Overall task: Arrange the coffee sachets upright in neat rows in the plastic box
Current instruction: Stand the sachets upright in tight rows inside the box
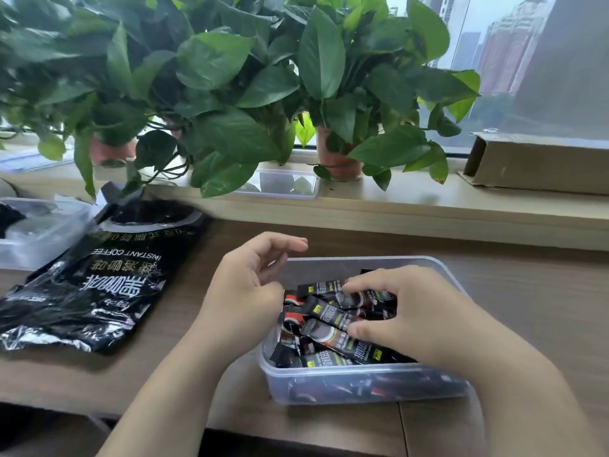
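Observation:
A clear plastic box (365, 385) stands on the wooden table in front of me. Several black coffee sachets (321, 311) lie flat and crisscrossed inside it. My right hand (412, 308) reaches in from the right, fingers and thumb curled round a bunch of sachets. At the box's left rim, my left hand (244, 291) has its fingers loosely curled and its fingertips against the sachets' left ends; whether it holds any is hidden. The far part of the box shows bare bottom.
A torn-open black instant coffee bag (99, 285) lies flat to the left. Another clear container (36, 232) sits at the far left. Potted plants (336, 159) and a clear lid (286, 183) line the windowsill. A cardboard box (537, 166) rests at the right.

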Demonstrator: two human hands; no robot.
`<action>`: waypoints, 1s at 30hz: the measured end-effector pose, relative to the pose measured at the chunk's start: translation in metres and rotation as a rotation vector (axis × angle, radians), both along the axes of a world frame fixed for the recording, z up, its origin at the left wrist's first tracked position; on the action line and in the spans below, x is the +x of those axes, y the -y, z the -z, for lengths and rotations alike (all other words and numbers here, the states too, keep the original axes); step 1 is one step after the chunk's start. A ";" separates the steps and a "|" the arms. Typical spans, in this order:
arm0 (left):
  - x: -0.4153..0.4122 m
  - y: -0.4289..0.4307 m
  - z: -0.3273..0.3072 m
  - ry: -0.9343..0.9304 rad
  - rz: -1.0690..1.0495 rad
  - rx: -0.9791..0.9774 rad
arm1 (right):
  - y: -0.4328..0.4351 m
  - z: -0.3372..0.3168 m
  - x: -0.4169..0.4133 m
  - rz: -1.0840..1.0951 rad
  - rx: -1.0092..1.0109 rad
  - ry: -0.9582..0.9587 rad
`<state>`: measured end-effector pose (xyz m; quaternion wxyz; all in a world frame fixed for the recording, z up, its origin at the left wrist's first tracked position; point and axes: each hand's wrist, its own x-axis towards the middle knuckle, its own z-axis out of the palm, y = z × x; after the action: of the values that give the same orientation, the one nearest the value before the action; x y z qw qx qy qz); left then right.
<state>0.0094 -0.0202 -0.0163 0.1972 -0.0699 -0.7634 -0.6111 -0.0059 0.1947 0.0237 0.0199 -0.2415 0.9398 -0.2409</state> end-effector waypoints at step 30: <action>-0.002 0.025 0.017 -0.065 0.293 0.049 | 0.067 0.010 -0.010 -0.026 0.335 0.074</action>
<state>0.0074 -0.0448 -0.0335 0.1321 -0.1954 -0.7230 -0.6493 -0.0157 0.1282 0.0142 0.0979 -0.2381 0.9622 -0.0891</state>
